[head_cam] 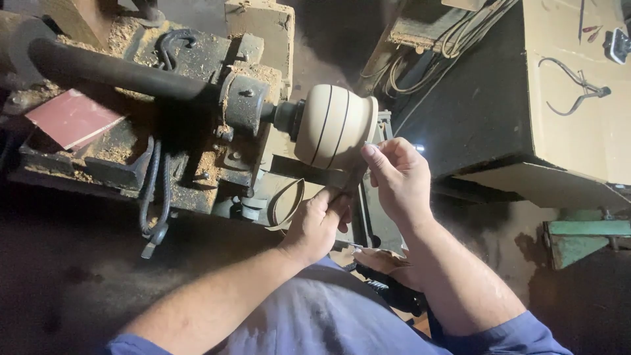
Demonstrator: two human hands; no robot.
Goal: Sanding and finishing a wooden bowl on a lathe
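Note:
A pale wooden bowl-shaped piece (335, 125) with dark ring lines is mounted on a lathe (243, 105). My left hand (320, 223) grips the handle end of a thin dark tool (351, 181) below the piece. My right hand (397, 177) pinches the same tool near its tip, at the lower right rim of the wood. The tool's tip is hidden behind my right fingers. Both forearms reach up from my blue clothing.
Sawdust covers the lathe bed (131, 144). A reddish flat sheet (72, 117) lies at left. A curved strip (289, 204) lies below the lathe. Metal calipers (575, 92) lie on a beige cabinet top at right, and cables (453, 39) hang behind.

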